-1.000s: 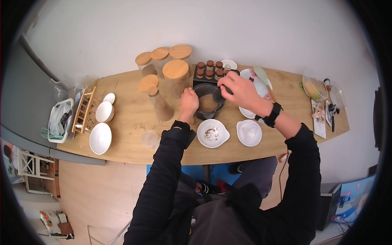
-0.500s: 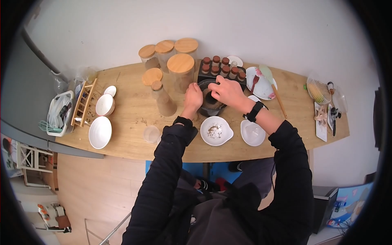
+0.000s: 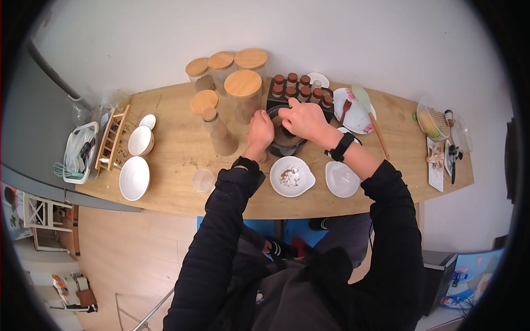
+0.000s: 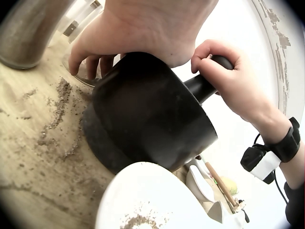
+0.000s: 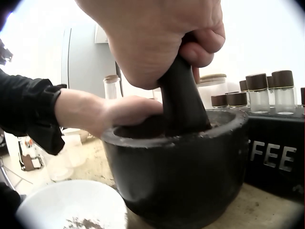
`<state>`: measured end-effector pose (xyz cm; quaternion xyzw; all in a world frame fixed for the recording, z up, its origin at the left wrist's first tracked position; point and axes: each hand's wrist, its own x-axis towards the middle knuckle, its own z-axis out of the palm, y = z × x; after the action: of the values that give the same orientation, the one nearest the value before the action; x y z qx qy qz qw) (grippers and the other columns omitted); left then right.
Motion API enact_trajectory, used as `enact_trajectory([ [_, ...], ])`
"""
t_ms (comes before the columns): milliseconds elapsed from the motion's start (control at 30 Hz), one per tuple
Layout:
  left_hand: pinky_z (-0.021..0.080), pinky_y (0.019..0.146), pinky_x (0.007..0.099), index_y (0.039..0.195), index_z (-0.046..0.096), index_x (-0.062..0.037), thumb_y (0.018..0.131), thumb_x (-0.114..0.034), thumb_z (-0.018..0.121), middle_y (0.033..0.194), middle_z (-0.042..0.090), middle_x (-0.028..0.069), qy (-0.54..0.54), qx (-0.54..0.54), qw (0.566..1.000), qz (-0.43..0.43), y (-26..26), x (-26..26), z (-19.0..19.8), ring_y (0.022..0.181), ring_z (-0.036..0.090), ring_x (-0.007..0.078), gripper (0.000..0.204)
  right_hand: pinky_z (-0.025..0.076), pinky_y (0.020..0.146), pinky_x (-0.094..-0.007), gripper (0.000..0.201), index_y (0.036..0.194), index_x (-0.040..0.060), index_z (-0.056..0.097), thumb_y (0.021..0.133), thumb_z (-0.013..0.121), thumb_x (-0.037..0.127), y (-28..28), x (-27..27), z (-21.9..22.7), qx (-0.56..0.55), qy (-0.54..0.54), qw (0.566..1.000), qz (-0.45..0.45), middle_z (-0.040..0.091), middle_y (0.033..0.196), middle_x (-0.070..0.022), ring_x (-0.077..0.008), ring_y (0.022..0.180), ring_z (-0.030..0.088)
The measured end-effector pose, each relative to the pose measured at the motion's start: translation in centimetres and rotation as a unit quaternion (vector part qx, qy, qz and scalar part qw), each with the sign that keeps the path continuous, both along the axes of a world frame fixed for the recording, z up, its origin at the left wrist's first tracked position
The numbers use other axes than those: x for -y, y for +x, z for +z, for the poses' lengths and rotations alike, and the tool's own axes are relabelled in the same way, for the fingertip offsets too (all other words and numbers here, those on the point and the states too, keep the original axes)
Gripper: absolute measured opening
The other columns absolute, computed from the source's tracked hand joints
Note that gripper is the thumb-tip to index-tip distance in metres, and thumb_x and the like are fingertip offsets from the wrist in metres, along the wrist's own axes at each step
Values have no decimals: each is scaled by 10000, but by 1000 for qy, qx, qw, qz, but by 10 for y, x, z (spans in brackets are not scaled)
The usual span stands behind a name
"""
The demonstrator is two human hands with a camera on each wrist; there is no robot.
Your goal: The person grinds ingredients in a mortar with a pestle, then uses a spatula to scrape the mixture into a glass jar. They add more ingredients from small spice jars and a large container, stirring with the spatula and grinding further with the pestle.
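Note:
A black stone mortar [image 5: 176, 181] stands on the wooden table with brown powder inside it. My right hand [image 3: 305, 120] grips the top of a black pestle [image 5: 182, 102], whose lower end is down inside the mortar, hidden by the rim. Against the mortar's left side, my left hand [image 3: 260, 135] holds it, the palm over the rim and the fingers reaching round the outside. Just in front of the mortar sits a white spouted bowl [image 3: 305, 188] with brown bits and white residue in it.
Behind the mortar is a black rack [image 5: 279, 167] of brown-capped spice jars. Wooden-lidded canisters [image 3: 243, 102] and a corked bottle [image 3: 222, 138] stand to the left. Another white spouted bowl [image 3: 334, 187] lies at right, near a floral plate [image 3: 359, 126] with a spatula. Brown powder [image 4: 57, 109] is scattered on the table.
The pestle, tilted in my right hand a second ago, now stands more upright in the mortar. My right hand has moved left and down over it; the left hand stays at the mortar.

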<state>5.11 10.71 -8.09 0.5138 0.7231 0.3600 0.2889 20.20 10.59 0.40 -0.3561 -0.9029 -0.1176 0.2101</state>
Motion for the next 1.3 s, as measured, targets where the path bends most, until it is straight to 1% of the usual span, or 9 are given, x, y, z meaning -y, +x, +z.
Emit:
enact_trajectory([
  [100, 409, 912, 505, 1215, 511, -81, 979, -367, 257, 1186, 571, 183, -10, 3, 1000, 0, 1, 0, 0, 1112, 525, 371, 450, 454, 494, -350, 11, 737, 169, 625, 737, 636, 174, -7, 0, -6, -79, -56, 995, -5, 509, 731, -44, -217, 588, 585],
  [200, 403, 908, 527, 1207, 519, -96, 978, -373, 256, 1187, 576, 167, -9, 20, 1000, 6, 1, -1, 1, 1116, 526, 368, 444, 456, 493, -349, 12, 738, 170, 625, 742, 634, 176, -17, -5, -13, -128, -29, 991, 3, 511, 737, -46, -222, 590, 586],
  [367, 416, 904, 502, 1178, 526, -62, 979, -367, 267, 1155, 586, 190, 0, -14, 1000, 8, 2, 4, 7, 1088, 538, 383, 447, 441, 476, -376, 44, 738, 160, 597, 735, 634, 182, 4, -13, -1, -27, 25, 999, 8, 500, 731, -59, -237, 571, 577],
  [500, 429, 886, 483, 1140, 533, -14, 978, -346, 287, 1104, 594, 236, 50, 1, 999, 8, 3, -3, -8, 1045, 548, 411, 444, 446, 488, -395, 46, 744, 152, 597, 752, 609, 196, 0, -3, -1, -27, -43, 999, 0, 511, 744, -79, -262, 579, 578],
  [600, 429, 875, 490, 1120, 537, -1, 978, -333, 293, 1086, 595, 255, 70, 43, 997, -1, 2, -6, -13, 1029, 548, 427, 436, 444, 476, -386, 60, 727, 149, 593, 752, 611, 200, -14, -2, -6, -81, -23, 995, 46, 497, 729, -77, -261, 578, 568],
  [733, 423, 884, 496, 1145, 528, -9, 978, -339, 284, 1121, 580, 260, 55, 6, 998, 2, 2, -3, -7, 1048, 541, 429, 443, 430, 446, -360, 55, 708, 155, 593, 719, 634, 190, -5, -16, -4, -28, 50, 997, 56, 497, 717, -66, -226, 565, 569],
  [967, 427, 877, 500, 1136, 526, 1, 977, -344, 283, 1108, 584, 265, 21, -14, 1000, 4, 4, 3, 6, 1043, 543, 434, 451, 438, 442, -359, 85, 689, 152, 580, 717, 644, 200, 6, 7, -10, -77, 3, 996, 52, 509, 727, -82, -240, 553, 577],
  [1067, 432, 864, 502, 1109, 535, 17, 976, -342, 286, 1077, 591, 276, 82, -5, 997, 10, 3, -4, -9, 1019, 549, 443, 457, 435, 442, -359, 97, 689, 151, 575, 714, 652, 205, 3, 5, -12, -73, 30, 995, 63, 502, 726, -79, -233, 552, 573],
  [1300, 428, 867, 499, 1105, 535, 28, 976, -348, 279, 1070, 588, 289, 79, -15, 997, -5, 0, -6, -10, 1018, 542, 456, 472, 422, 414, -341, 106, 694, 155, 584, 700, 668, 219, 7, -1, -11, -50, 81, 994, 52, 505, 699, -71, -207, 515, 576],
])
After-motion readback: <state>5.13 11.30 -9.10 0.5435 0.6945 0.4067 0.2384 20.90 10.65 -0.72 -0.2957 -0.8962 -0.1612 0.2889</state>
